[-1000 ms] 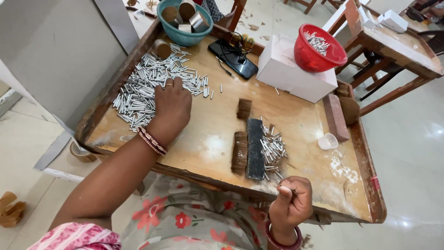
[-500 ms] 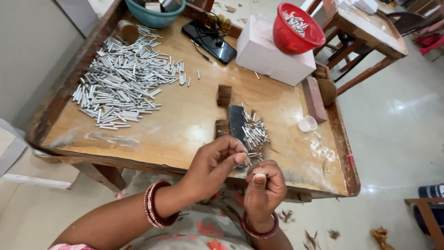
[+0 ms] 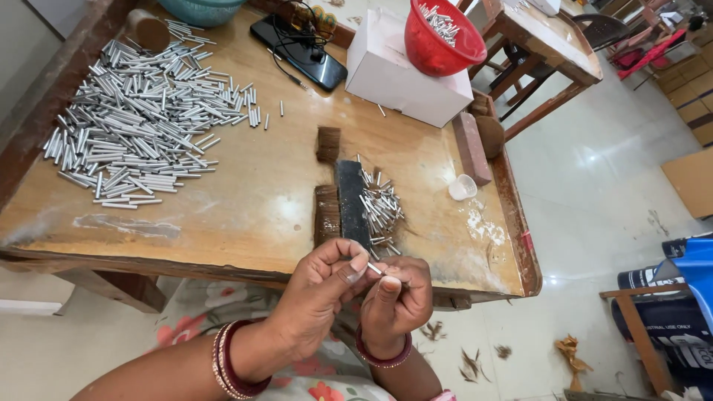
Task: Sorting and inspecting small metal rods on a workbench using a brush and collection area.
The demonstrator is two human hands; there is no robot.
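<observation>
Hundreds of plain silver tubes (image 3: pixel 141 111) lie in a loose heap on the left part of the desk (image 3: pixel 245 215), and by the size of that heap most of the work looks to be left. Right of it, near the desk's middle, a dark flat block (image 3: pixel 350 200) lies between two brown bristle tufts (image 3: pixel 327 178), and just beside the block sits a much smaller pile of short tubes (image 3: pixel 380 208), which I judge to be the finished or half-finished share.

At the near edge the left hand (image 3: pixel 319 297) has its fingers (image 3: pixel 355 267) pinched narrow on one small silver tube (image 3: pixel 375 269). The right hand (image 3: pixel 397 301) meets it, thumb and fingers closed on the same piece from the other end, so the tube is held between both hands above the desk's front rim. What exactly is being done to it is too small to tell.

Farther right stand a white box (image 3: pixel 401 74) with a red bowl (image 3: pixel 444 37) of more metal pieces on it, a brick-like block (image 3: pixel 471 147) and a small clear cup (image 3: pixel 462 187). A black phone (image 3: pixel 297 53) with a cable lies at the back. Nothing stands between the hands and either pile.
</observation>
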